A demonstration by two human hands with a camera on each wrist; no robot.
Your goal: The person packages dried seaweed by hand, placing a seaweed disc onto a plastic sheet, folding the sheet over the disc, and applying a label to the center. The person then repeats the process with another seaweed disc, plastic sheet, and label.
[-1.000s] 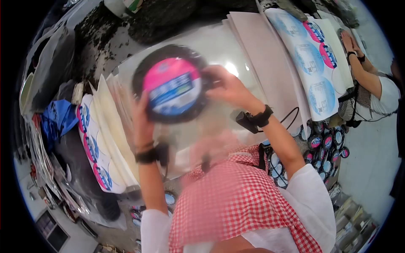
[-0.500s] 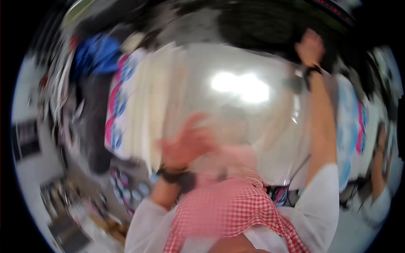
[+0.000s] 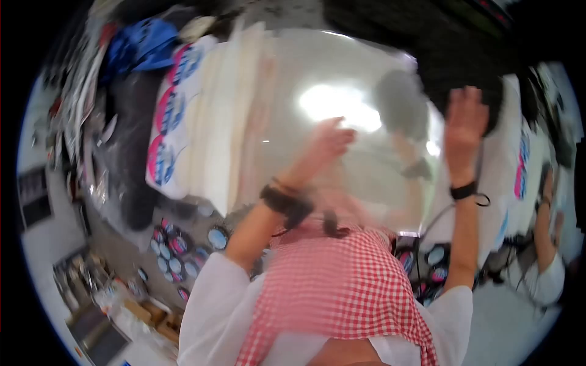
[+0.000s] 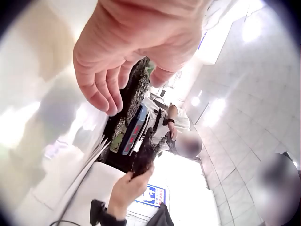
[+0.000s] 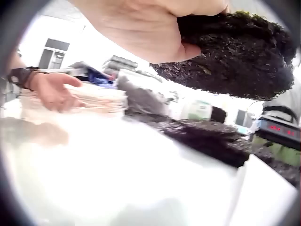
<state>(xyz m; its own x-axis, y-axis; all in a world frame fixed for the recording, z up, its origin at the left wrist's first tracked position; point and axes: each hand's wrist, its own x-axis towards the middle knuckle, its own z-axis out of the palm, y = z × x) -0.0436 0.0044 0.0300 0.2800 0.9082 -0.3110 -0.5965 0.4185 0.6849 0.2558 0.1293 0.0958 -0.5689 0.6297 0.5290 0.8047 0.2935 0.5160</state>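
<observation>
Head view, left to right: a blue bundle [image 3: 141,46]; printed sheets [image 3: 162,122]; the glossy worktop [image 3: 299,67], with the left hand [image 3: 320,150] over it, grip loosely curved and empty; raised at the worktop's right side, the right hand [image 3: 466,128], grip holding a dark leafy slab [image 5: 235,56].

A thick, rough, black slab of seaweed-like material [image 5: 235,59], green-tinged along its top, held in the right hand [image 3: 466,131].

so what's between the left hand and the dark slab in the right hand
In the head view, just the glossy surface, with glare on it, lies between the left hand and the dark slab that the right hand holds.
</observation>
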